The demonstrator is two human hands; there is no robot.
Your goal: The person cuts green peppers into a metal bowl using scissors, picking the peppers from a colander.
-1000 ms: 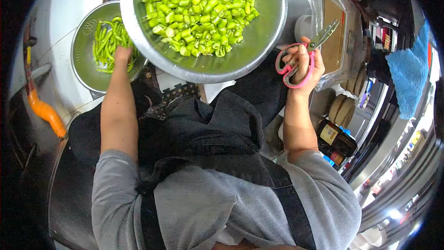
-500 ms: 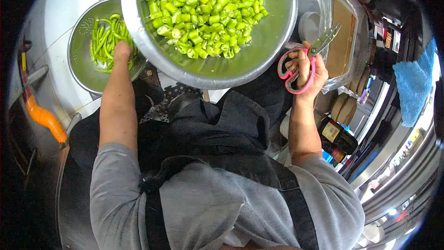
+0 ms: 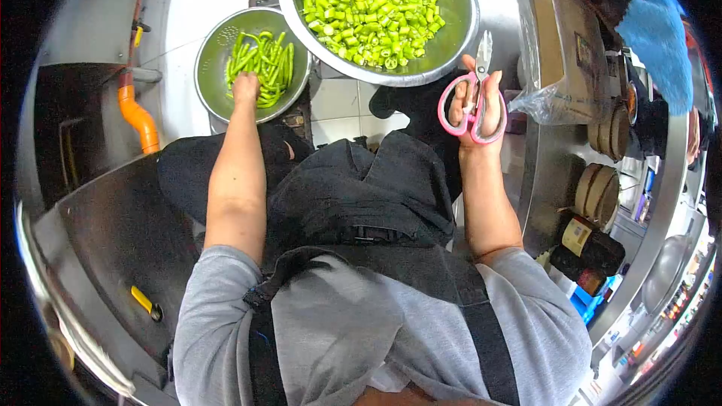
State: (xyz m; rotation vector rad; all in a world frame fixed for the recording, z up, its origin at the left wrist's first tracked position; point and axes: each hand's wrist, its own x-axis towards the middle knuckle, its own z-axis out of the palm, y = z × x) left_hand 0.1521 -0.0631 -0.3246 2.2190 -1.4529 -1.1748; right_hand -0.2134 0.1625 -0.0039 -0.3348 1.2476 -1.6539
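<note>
Pink-handled scissors (image 3: 483, 68) have been turned, their blades now aimed straight ahead rather than slanted off to the right. Gripped by the right hand (image 3: 490, 113), they are seen at the near right of the large steel bowl (image 3: 460, 30), where cut green pieces (image 3: 372, 11) are gathered. Left of that bowl, the left hand (image 3: 246, 88) is lowered onto whole green pods (image 3: 267, 60) in a colander (image 3: 207, 79), well apart from the right; whether any are clasped cannot be told.

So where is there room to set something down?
White tiles between the orange pipe and the colander look bare, as does a smaller patch between the colander, big bowl and apron. It's crowded right of the scissors: bagged box.
</note>
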